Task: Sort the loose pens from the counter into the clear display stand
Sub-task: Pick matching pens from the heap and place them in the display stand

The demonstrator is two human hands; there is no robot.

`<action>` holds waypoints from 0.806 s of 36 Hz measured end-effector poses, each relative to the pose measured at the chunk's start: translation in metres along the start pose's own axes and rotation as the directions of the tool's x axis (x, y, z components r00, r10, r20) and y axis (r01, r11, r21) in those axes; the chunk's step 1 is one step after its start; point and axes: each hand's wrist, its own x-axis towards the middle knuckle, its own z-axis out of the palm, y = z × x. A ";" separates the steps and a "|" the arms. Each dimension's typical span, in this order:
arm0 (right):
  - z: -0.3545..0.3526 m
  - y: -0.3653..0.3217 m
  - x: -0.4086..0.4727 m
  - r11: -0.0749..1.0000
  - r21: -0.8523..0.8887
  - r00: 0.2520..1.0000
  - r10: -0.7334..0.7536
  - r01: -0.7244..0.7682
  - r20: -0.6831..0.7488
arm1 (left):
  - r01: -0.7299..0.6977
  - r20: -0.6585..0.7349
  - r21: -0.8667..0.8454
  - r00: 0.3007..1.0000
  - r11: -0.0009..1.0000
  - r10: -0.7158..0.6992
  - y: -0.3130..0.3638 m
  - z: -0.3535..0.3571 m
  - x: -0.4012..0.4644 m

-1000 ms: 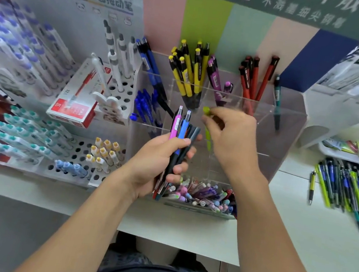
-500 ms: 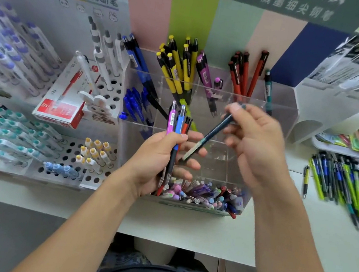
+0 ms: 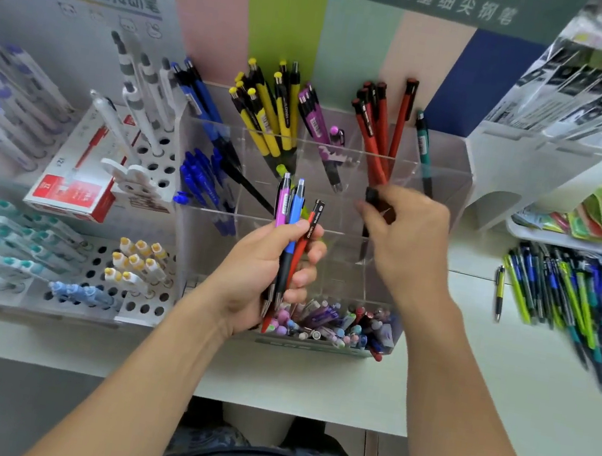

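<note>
The clear display stand [image 3: 451, 180] sits at the back of the counter, its compartments holding blue, yellow, purple, red and teal pens sorted by colour. My left hand [image 3: 265, 273] grips a small bunch of pens [image 3: 292, 234], pink, blue and red, upright in front of the stand. My right hand [image 3: 403, 235] pinches a dark pen [image 3: 371, 199] by its top end, the pen pointing down into a right-hand middle compartment. Loose pens [image 3: 574, 296] lie in a heap on the counter at the right.
A low clear tray [image 3: 328, 345] of small pens sits below my hands. White peg racks [image 3: 120, 279] with capped pens and a red-and-white box [image 3: 74, 190] fill the left. A white holder [image 3: 527, 164] stands at the right. The counter's front edge [image 3: 266, 398] runs below.
My right hand has drawn the dark pen out of my left hand's bunch and carried it right and back, turning it upright over the stand. The left hand stayed in place.
</note>
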 end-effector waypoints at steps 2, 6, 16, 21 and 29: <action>0.009 0.001 0.003 0.996 -0.083 0.997 0.048 -0.044 0.054 | -0.002 -0.007 0.027 1.000 1.000 0.002 -0.001 0.000 -0.001; 0.007 -0.009 0.009 0.996 0.001 0.995 0.088 -0.088 0.052 | -0.032 -0.059 0.102 0.998 0.994 0.038 -0.003 0.000 0.000; -0.022 -0.054 -0.018 0.785 0.505 0.878 0.099 -0.358 0.467 | -0.062 -0.052 0.101 0.996 0.993 0.068 0.001 0.003 -0.001; -0.031 -0.055 -0.010 0.555 0.734 0.920 0.250 -0.391 0.301 | -0.095 -0.089 0.161 0.990 0.982 0.111 0.001 0.005 -0.002; -0.072 -0.036 0.051 0.847 0.469 0.887 -0.008 0.251 -0.462 | -0.094 -0.071 0.241 0.991 0.966 0.115 0.001 0.009 0.004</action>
